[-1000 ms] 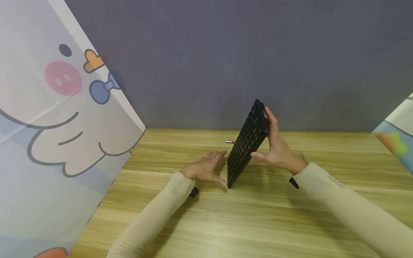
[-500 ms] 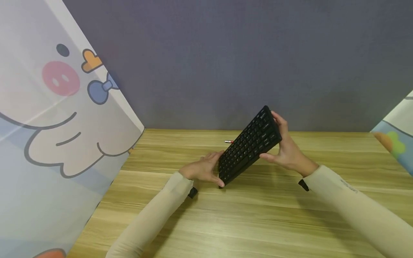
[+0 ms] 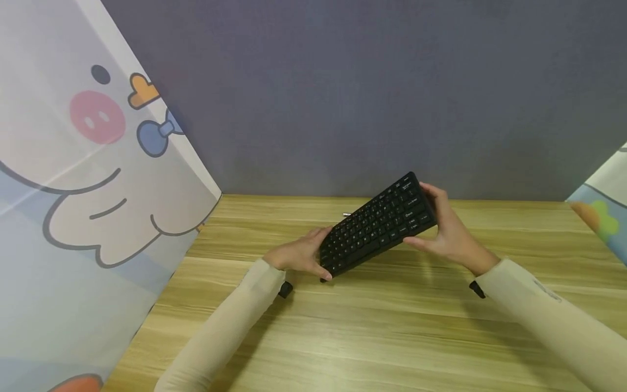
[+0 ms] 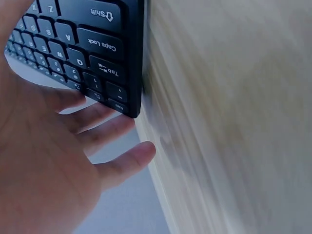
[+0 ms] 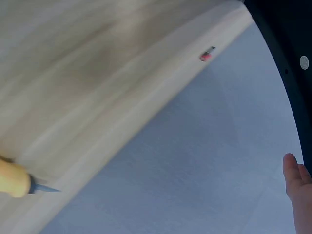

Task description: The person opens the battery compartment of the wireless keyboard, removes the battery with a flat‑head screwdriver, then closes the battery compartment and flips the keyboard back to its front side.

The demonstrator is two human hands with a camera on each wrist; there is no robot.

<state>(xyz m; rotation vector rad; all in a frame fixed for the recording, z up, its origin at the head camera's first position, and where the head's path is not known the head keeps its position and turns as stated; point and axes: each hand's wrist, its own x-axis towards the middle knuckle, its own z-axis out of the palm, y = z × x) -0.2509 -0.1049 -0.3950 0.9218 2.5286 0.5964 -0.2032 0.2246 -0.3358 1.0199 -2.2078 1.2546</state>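
A compact black keyboard (image 3: 377,223) is held tilted above the wooden table, keys towards me, its right end raised and its left end low. My left hand (image 3: 300,254) spans the low end, thumb at the near edge and fingers at the far edge. In the left wrist view, the fingers of my left hand (image 4: 53,141) lie along the edge beside the Esc key of the keyboard (image 4: 83,44). At the raised end, my right hand (image 3: 448,234) grips the keyboard between thumb and fingers. The right wrist view shows the keyboard's dark underside (image 5: 287,44) and a few fingertips (image 5: 292,170).
Behind the keyboard lies a small red and silver item (image 5: 207,54) near the table's back edge. A yellow-handled thing with a dark collar and thin tip (image 5: 19,180) lies on the table (image 3: 372,332). A grey panel (image 3: 343,98) rises behind, and a cartoon-printed panel (image 3: 98,179) at left.
The keyboard has turned from nearly edge-on to keys facing me, and its right end has come down and to the right. My left hand, apart from it earlier, now touches its left end.
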